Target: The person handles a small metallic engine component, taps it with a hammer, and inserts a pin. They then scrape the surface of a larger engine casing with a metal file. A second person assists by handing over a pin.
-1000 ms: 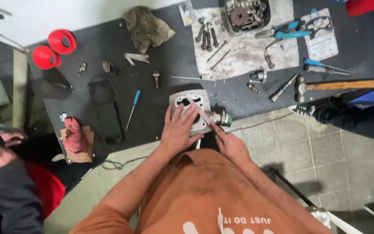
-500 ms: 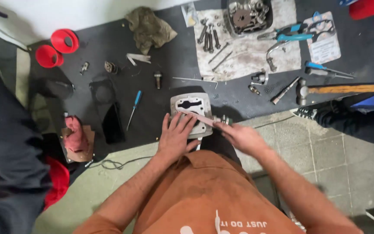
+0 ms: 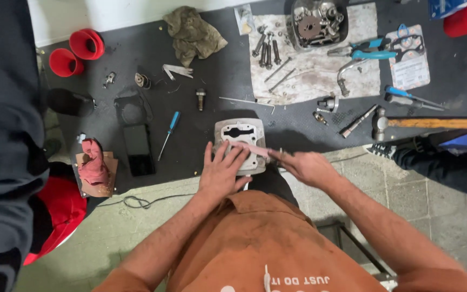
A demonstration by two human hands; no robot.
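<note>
A grey metal engine cylinder block (image 3: pixel 240 132) stands on the dark mat (image 3: pixel 217 111) just ahead of me. My left hand (image 3: pixel 221 171) lies flat on its near face, fingers spread, steadying it. My right hand (image 3: pixel 305 166) comes in from the right and pinches a thin pale strip-like tool (image 3: pixel 247 147) that lies across the block's top surface. Whether it is a blade or a file I cannot tell.
On the mat lie a blue screwdriver (image 3: pixel 168 133), a hammer (image 3: pixel 425 122), blue pliers (image 3: pixel 366 50), bolts, an engine part (image 3: pixel 313 19) on a white cloth, a rag (image 3: pixel 191 31) and red cups (image 3: pixel 75 51). Another person's dark clothing (image 3: pixel 4 130) fills the left side; a shoe (image 3: pixel 406 146) is at right.
The person at left has shifted closer and now fills the left edge. My right hand has slid to the right, drawing the strip across the block. My left hand stays put.
</note>
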